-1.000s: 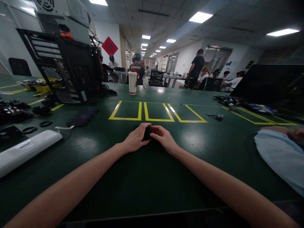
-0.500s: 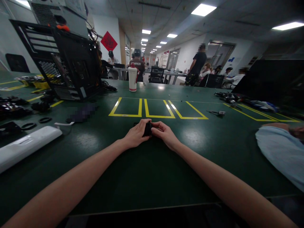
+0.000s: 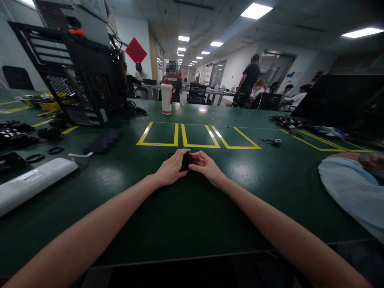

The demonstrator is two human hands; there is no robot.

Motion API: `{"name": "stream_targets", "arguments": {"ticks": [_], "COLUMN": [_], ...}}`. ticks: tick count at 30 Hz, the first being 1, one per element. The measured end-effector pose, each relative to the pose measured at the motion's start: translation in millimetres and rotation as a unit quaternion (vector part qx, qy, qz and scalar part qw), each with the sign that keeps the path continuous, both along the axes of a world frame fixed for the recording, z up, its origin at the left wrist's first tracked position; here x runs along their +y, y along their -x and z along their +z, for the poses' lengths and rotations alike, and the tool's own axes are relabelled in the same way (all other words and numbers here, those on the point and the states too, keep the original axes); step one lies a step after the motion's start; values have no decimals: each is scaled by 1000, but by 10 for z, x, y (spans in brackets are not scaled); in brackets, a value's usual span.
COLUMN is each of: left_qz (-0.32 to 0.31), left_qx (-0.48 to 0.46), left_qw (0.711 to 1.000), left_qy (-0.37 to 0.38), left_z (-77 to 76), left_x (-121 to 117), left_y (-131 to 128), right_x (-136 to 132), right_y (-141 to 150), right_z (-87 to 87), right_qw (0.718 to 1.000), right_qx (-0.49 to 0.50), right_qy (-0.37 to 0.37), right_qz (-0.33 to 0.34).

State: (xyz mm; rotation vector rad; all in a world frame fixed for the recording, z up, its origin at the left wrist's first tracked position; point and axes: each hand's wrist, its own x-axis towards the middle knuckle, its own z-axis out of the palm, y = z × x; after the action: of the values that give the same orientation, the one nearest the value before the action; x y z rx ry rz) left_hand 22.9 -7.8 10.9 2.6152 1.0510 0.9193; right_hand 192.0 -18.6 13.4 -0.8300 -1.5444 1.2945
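Observation:
A small black part (image 3: 186, 161) is held low over the green table (image 3: 192, 216), straight in front of me. Its exact kind is too dark and small to make out. My left hand (image 3: 173, 166) is closed around its left side, thumb below and fingers over the top. From the right, the fingertips of my right hand (image 3: 205, 166) are pinched against its edge. The fingers cover much of the part. Just beyond both hands lie yellow tape outlines (image 3: 201, 146) on the tabletop.
At left stand a black computer case (image 3: 90, 80), a long white casing (image 3: 36, 182) and black rings (image 3: 55, 150). A white cup (image 3: 167, 98) stands at the back. A metal-ended tool (image 3: 274, 141) lies right, near a person's light blue sleeve (image 3: 348, 180) and a dark monitor (image 3: 345, 98).
Both hands stay on the black part, with the right fingers slightly shifted at its edge. The view has moved a little. At right, the other person's arm has shifted slightly.

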Motion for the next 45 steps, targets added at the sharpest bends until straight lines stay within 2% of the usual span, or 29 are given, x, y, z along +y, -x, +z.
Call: {"name": "stream_targets", "arguments": {"ticks": [8, 16, 22, 28, 34, 45], "left_qz": [-8, -6, -4, -5, -5, -7], "left_qx": [-8, -4, -3, -7, -3, -10], "left_qw": [1000, 1000, 1000, 1000, 1000, 1000], "left_qy": [1, 2, 5, 1, 3, 0], "left_z": [11, 11, 13, 3, 15, -9], "left_x": [-14, -22, -23, -14, -22, -6], "left_y": [2, 0, 7, 7, 6, 5], "right_x": [48, -1, 5, 10, -20, 40], "right_y": [33, 3, 31, 12, -6, 24], "right_z": [-65, -26, -23, -18, 13, -31], "right_qw": [998, 1000, 999, 999, 1000, 998], "right_qx": [-4, 19, 9, 0, -3, -13], "right_qy": [34, 13, 16, 42, 28, 48], "right_qz": [-44, 8, -29, -23, -3, -36]}}
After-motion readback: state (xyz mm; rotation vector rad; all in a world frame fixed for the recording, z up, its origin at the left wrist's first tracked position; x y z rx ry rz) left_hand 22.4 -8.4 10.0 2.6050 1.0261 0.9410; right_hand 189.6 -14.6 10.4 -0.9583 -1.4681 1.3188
